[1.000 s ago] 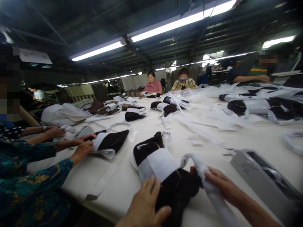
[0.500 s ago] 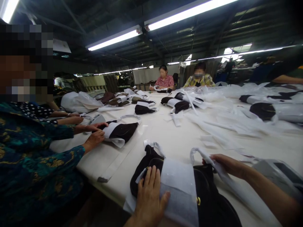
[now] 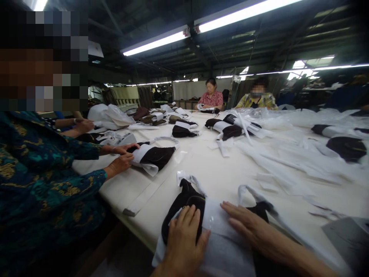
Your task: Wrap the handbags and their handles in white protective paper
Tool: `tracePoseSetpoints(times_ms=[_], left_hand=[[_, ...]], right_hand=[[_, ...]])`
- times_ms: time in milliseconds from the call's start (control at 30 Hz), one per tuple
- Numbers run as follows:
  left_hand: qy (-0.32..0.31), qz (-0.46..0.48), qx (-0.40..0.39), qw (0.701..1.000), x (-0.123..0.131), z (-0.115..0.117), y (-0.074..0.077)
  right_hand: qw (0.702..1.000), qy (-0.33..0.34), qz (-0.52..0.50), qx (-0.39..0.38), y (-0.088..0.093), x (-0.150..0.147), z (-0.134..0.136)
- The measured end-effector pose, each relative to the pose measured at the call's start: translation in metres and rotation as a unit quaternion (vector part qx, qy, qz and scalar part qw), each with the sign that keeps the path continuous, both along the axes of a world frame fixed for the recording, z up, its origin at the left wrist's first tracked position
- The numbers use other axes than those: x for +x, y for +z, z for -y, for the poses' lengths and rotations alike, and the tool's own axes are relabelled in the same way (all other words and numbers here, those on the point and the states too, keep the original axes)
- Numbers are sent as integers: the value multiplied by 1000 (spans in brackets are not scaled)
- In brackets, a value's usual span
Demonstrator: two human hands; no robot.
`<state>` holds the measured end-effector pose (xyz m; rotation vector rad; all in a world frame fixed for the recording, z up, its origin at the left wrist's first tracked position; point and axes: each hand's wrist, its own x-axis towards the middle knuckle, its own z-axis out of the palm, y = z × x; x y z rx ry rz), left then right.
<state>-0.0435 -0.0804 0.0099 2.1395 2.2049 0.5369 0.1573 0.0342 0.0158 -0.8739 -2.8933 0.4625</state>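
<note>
Left hand (image 3: 184,234) and right hand (image 3: 249,223) were both open, grasping nothing, over a dark bag (image 3: 176,206) at six o'clock on the white table (image 3: 187,163).

Between eight and nine o'clock, a co-worker's patterned sleeve (image 3: 89,182) led to a pair of hands (image 3: 123,158) at a second dark bag (image 3: 158,156); that person was cut off by the left edge. At nine o'clock another person's hands (image 3: 83,126) showed, the body mostly hidden. Around ten o'clock, wrapped bags (image 3: 154,118) overlapped, hard to tell apart.

The near bag ran out of the bottom of the view, its lower end unseen. Fingers slightly apart, the left hand lay flat on its dark left part, thumb by a white sheet (image 3: 227,252) across the middle. The right hand's straight fingers rested on that sheet; the palm was hidden, and its pressure could not be told. The right forearm covered much of the bag's right side.

At four o'clock, a wrapped handle (image 3: 244,188) looped up, and farther out a grey box (image 3: 347,240) was blurred and cut off. At three o'clock, another dark bag (image 3: 346,149) lay among pale wrapping (image 3: 291,169).
</note>
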Motion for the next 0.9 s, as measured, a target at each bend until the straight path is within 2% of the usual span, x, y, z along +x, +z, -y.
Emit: tracePoseSetpoints(times_ms=[100,167,200,300,367,433,567,667,800,900], left_hand=[[4,50,39,998,-23,-20,29],[-5,47,60,997,-38,-48,42],[-27,30,41,998,-44,-66,46],[-129,-15,-49,990,-47,-123,41],[-191,-26,-97,976,-42,-155,30],[-233,-38,-142,961,-36,-176,15],[-255,-59,-177,949,-32,-187,-6],[-262,-65,-166,948,-36,-187,-9],[-263,-63,-171,947,-33,-185,4],[-221,-53,-135,965,-9,-170,20]], right_hand=[[997,-43,-33,54,16,15,-37],[993,-41,-16,106,21,23,-61],[993,-26,6,116,20,25,-71],[992,40,71,96,13,24,-91],[989,77,100,73,7,19,-97],[987,92,121,53,3,16,-101],[989,94,116,26,2,19,-105],[989,119,84,-5,2,26,-108],[988,134,77,8,-3,31,-114],[986,139,78,42,-10,31,-118]])
